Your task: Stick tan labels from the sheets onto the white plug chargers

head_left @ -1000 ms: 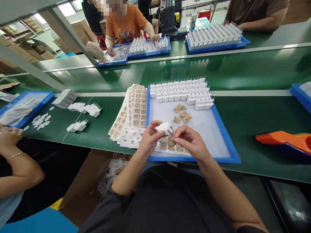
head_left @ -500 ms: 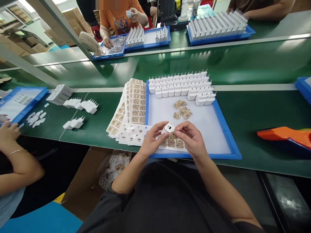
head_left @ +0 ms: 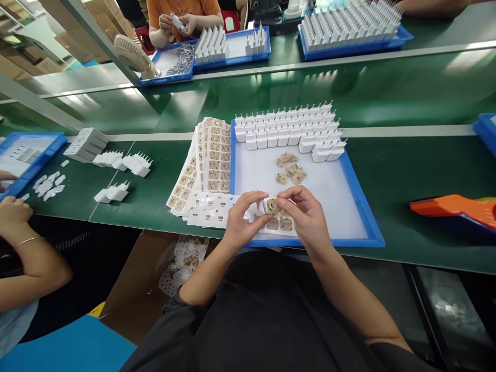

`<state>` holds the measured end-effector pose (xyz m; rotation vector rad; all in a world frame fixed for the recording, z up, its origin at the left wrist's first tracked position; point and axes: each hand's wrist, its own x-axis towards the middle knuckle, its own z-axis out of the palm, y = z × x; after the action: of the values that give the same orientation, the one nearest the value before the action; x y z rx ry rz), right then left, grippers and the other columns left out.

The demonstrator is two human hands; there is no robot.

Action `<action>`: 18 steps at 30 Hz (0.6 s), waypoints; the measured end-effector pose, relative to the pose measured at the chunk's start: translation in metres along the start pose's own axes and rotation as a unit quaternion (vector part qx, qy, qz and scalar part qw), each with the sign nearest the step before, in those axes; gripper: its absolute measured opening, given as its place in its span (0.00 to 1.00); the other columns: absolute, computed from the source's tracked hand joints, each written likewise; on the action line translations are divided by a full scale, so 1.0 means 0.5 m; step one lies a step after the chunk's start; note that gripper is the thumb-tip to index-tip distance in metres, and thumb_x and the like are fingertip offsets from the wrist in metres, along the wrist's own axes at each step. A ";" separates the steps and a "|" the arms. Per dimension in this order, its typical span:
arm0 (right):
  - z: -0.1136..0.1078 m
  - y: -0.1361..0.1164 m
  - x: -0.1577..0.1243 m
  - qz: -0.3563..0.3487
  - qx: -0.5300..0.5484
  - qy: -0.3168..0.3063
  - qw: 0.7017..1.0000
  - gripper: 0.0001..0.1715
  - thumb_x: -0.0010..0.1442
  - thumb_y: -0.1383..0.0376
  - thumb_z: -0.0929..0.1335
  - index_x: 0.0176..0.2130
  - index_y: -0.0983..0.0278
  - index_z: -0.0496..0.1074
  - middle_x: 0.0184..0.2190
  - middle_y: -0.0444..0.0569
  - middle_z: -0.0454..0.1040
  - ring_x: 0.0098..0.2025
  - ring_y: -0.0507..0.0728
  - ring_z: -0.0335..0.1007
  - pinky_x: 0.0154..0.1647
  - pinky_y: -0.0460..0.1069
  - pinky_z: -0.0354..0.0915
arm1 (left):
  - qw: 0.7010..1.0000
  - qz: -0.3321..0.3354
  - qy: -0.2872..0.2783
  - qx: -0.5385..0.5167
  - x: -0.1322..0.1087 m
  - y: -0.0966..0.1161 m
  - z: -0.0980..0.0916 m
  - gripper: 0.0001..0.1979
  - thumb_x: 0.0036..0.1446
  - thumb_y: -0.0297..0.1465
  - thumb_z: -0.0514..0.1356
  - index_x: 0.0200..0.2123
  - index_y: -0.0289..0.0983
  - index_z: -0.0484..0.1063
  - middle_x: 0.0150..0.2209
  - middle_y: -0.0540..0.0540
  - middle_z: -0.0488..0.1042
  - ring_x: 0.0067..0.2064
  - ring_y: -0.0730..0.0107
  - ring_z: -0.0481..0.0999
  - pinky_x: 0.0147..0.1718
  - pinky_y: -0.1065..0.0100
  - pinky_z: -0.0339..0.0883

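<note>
My left hand is closed around a white plug charger, thumb below and fingers above. A tan sticker with a cut-out lies against the charger's end face. My right hand pinches the sticker's right edge between thumb and fingertips. Beneath both hands, a sheet with a few tan stickers rests at the near side of the blue-rimmed white tray. Several crumpled tan pieces sit mid-tray. Rows of white chargers, pins up, fill the tray's far side.
Stacked sticker sheets lie left of the tray, beside a mostly peeled sheet. More chargers stand further left, near a co-worker's arm. An orange tool is at right. Across the bench, another person handles a white part.
The tan sticker has moved up and left from beside the charger onto its end face, covering the white face. The charger has turned slightly. Across the bench, the person has brought both hands together.
</note>
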<state>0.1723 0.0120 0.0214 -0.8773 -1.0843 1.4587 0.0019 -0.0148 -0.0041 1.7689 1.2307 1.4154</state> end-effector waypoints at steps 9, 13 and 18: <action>0.006 -0.009 -0.001 -0.008 -0.022 0.001 1.000 0.09 0.58 0.59 0.75 0.34 0.59 0.73 0.33 0.43 0.73 0.37 0.53 0.71 0.41 0.49 0.68 | 1.000 -0.012 -0.003 0.003 -0.002 0.004 0.000 0.21 0.58 0.32 0.69 0.54 0.42 0.74 0.52 0.41 0.76 0.56 0.58 0.75 0.58 0.56 0.71; 0.010 -0.010 -0.003 -0.012 -0.032 0.006 0.999 0.10 0.57 0.58 0.76 0.34 0.59 0.73 0.33 0.43 0.73 0.36 0.53 0.71 0.40 0.49 0.69 | 1.000 -0.015 -0.002 -0.002 -0.002 0.004 0.000 0.21 0.58 0.31 0.69 0.54 0.42 0.74 0.52 0.41 0.76 0.56 0.59 0.75 0.58 0.56 0.71; 0.012 -0.008 -0.006 -0.026 -0.054 0.016 0.998 0.08 0.58 0.60 0.75 0.34 0.59 0.73 0.34 0.43 0.73 0.39 0.53 0.71 0.44 0.50 0.69 | 1.000 -0.019 -0.002 -0.002 -0.003 0.004 -0.001 0.21 0.57 0.31 0.69 0.54 0.42 0.74 0.52 0.42 0.76 0.56 0.60 0.75 0.58 0.57 0.71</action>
<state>0.1686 0.0081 0.0269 -0.9376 -1.1628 1.3486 0.0021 -0.0170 -0.0028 1.7359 1.2525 1.3900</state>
